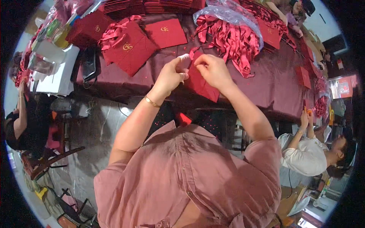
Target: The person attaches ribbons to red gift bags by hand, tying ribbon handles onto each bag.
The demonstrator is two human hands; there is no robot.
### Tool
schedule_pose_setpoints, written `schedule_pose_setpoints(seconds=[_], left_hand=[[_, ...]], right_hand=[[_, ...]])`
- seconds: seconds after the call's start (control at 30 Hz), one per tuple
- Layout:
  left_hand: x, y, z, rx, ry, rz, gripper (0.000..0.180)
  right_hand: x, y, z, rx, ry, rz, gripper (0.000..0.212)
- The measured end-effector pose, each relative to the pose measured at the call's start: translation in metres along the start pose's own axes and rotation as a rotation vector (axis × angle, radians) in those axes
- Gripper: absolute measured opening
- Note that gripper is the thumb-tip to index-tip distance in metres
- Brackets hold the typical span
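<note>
A dark red paper bag (205,88) lies at the near edge of the cloth-covered table, between my two hands. My left hand (169,78) is at the bag's left edge, thumb and forefinger closing on it; white covers wrap these fingertips. My right hand (216,71) is over the bag's upper part, its thumb and fingertips pinched together at a pinkish-red ribbon (193,51). The exact spot where the fingers meet the ribbon is partly hidden. Beyond the hands lie more red bags, one (128,47) with a gold emblem and another (166,32) behind it.
A heap of red ribbons (235,40) spills from clear plastic at the far side. Stacked red bags (148,7) line the back. A dark phone-like object (89,64) and white papers (59,78) are at left. People sit at both sides, one in a white top (306,157).
</note>
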State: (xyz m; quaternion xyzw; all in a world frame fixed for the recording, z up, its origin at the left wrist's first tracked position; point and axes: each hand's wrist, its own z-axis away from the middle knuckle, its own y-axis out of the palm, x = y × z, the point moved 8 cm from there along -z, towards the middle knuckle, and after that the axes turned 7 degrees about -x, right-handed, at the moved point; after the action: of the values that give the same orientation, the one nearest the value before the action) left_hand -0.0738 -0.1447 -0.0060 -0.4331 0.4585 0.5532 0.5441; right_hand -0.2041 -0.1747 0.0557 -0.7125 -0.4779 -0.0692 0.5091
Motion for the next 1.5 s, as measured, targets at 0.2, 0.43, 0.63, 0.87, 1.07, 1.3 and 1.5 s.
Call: schedule_pose_setpoints(seconds=[0.2,0.43,0.63,0.87,1.07,1.3,1.5], left_hand=[[0.007,-0.001,-0.001,0.018,0.015,0.055,0.066],[-0.005,0.003,0.007,-0.012,0.119,-0.048,0.067],[-0.009,0.008,0.013,-0.011,0.161,-0.190,0.066],[-0.005,0.008,0.014,-0.061,0.084,-0.021,0.069],[-0.001,-0.009,0.011,-0.141,0.220,-0.270,0.063],[0.004,-0.012,0.007,-0.133,0.262,-0.353,0.054],[-0.018,-0.006,0.000,-0.215,0.341,-0.393,0.044]], right_hand=[[-0.009,0.011,0.016,0.152,0.153,-0.061,0.011],[-0.005,0.016,0.016,0.163,0.165,0.050,0.010],[0.020,0.019,0.019,0.103,-0.028,0.204,0.009],[0.004,0.027,0.027,0.104,0.158,-0.058,0.008],[-0.013,0.017,0.012,0.165,0.362,-0.220,0.026],[-0.121,-0.039,-0.008,-0.089,0.413,0.658,0.040],[-0.142,-0.036,-0.007,-0.080,0.437,0.761,0.033]])
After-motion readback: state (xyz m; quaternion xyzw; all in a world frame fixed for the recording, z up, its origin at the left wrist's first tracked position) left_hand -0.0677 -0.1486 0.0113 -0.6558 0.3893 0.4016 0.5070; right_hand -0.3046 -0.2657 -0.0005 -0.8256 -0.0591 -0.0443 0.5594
